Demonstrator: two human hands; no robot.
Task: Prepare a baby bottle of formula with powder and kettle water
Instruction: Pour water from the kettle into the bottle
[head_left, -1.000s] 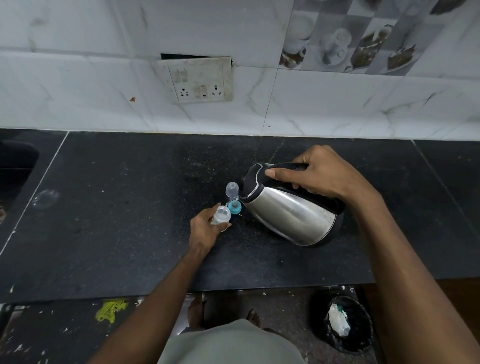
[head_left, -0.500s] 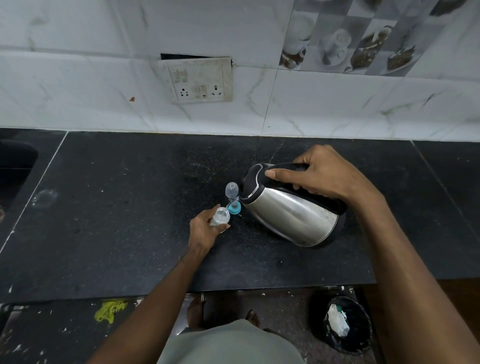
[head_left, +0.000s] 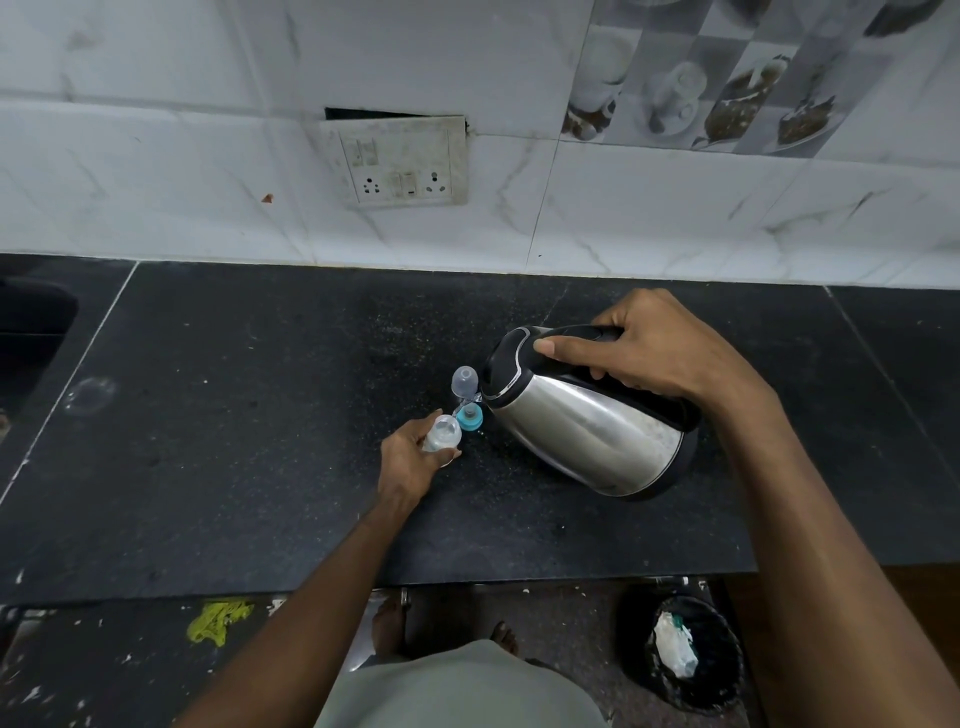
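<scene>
A steel kettle (head_left: 582, 426) with a black lid and handle is tilted to the left above the black counter (head_left: 234, 415). My right hand (head_left: 639, 348) grips its handle from above. My left hand (head_left: 410, 457) holds a small clear baby bottle (head_left: 442, 432) upright on the counter, its open mouth just below and left of the kettle's spout. A thin stream runs from the spout toward the bottle. Right behind the bottle stand the blue ring with its teat (head_left: 470, 417) and a clear cap (head_left: 465, 380).
A socket plate (head_left: 400, 161) sits on the tiled wall behind. A dark sink (head_left: 31, 332) is at the far left, with a wet ring (head_left: 91, 395) near it. Below the counter's front edge are a black bin (head_left: 685, 654), a yellow rag (head_left: 218, 621) and my feet.
The kettle has tipped slightly further over the bottle. Both hands stay almost where they were.
</scene>
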